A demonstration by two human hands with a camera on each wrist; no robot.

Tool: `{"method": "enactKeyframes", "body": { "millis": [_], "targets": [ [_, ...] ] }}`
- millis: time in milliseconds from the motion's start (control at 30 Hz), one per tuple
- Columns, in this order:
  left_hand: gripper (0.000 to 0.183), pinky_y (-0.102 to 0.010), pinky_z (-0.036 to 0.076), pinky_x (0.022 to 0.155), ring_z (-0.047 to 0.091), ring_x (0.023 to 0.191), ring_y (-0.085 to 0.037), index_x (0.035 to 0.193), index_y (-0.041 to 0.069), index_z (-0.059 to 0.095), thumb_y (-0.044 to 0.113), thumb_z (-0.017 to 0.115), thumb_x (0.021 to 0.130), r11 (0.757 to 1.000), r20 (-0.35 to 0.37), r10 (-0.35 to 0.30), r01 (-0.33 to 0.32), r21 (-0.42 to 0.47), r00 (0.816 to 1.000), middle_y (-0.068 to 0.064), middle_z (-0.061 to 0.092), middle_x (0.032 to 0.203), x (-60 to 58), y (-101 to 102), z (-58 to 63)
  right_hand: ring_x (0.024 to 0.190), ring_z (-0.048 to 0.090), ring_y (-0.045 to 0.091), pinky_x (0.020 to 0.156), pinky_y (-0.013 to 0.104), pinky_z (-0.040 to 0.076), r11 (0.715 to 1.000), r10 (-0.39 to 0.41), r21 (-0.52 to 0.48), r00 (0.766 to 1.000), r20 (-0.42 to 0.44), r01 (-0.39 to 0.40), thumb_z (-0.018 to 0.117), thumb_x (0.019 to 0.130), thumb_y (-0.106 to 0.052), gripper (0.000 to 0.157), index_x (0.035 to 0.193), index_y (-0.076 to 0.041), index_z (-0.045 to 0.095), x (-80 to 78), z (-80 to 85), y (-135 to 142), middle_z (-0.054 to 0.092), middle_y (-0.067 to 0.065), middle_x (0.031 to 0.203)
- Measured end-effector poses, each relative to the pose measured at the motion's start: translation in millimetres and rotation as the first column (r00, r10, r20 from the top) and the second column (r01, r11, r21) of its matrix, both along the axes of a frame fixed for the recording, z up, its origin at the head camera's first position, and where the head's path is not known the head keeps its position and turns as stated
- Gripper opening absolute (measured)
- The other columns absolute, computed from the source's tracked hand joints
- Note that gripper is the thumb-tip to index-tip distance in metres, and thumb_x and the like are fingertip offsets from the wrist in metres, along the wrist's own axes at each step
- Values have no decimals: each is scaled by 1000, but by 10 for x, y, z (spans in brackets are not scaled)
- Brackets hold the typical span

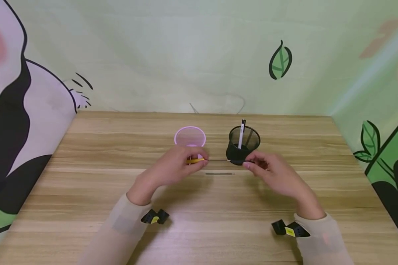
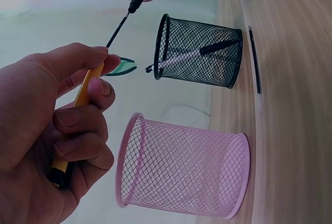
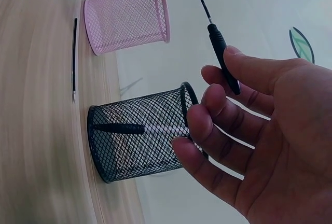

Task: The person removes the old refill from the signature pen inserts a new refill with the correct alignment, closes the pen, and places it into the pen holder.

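My left hand [image 1: 174, 165] grips a yellow pen barrel [image 2: 83, 92], fingers curled round it. A thin dark refill [image 2: 116, 31] sticks out of the barrel toward the right. My right hand [image 1: 273, 171] pinches a black pen grip section [image 3: 223, 55] between thumb and index finger, its other fingers loosely spread. The refill's tip is right at the wide end of that grip section, in line with it. On the table beneath lies another black refill [image 1: 220, 173], parallel to the one held.
A pink mesh pen holder [image 2: 181, 167] stands behind my left hand. A black mesh pen holder [image 3: 140, 136], with a white-and-black pen [image 1: 241, 134] leaning in it, stands behind my right hand. The wooden table [image 1: 219, 235] meets a printed backdrop [image 1: 152, 55] at its far edge.
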State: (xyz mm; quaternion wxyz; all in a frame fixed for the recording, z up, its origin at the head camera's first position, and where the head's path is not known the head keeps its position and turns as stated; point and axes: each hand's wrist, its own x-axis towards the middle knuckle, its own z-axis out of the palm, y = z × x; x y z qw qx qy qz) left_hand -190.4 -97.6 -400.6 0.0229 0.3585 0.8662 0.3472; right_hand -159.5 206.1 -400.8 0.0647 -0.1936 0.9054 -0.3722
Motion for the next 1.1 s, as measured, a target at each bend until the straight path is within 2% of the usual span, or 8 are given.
{"method": "enactKeyframes", "body": {
  "millis": [433,700,900,1100],
  "targets": [
    [6,-24,43,59,50,64,-7,97,25,68,28,63,94,1000,-6,17,-17,-10,1000,12,55,69,-4,-22,17,63,50,14,54,26,42,1000,-4,18,1000,-18,4,57,97,-36,11,98,-28,64,-16,-44,14,55,-5,72],
    [5,-24,43,59,50,64,-6,96,25,67,28,63,94,1000,-15,11,-11,-13,1000,12,55,69,-5,-17,6,62,50,14,55,25,41,996,17,83,999,-44,-13,62,95,-29,12,99,-20,68,-29,-75,-5,55,-5,71],
    [4,-24,43,58,49,64,-6,95,25,67,27,64,94,1000,-9,6,-7,-7,1000,11,55,70,-1,-12,4,63,50,14,56,25,42,993,13,118,999,-37,-8,63,94,-25,8,98,-22,70,-33,-87,-13,56,-5,71],
    [4,-24,42,58,49,64,-6,95,26,67,28,63,94,1000,-17,1,-1,-3,1000,10,56,70,-13,-8,-6,65,51,13,58,26,43,988,6,155,999,-34,-1,65,93,-22,9,98,-20,72,-42,-109,-31,58,-6,73]
  ]
}}
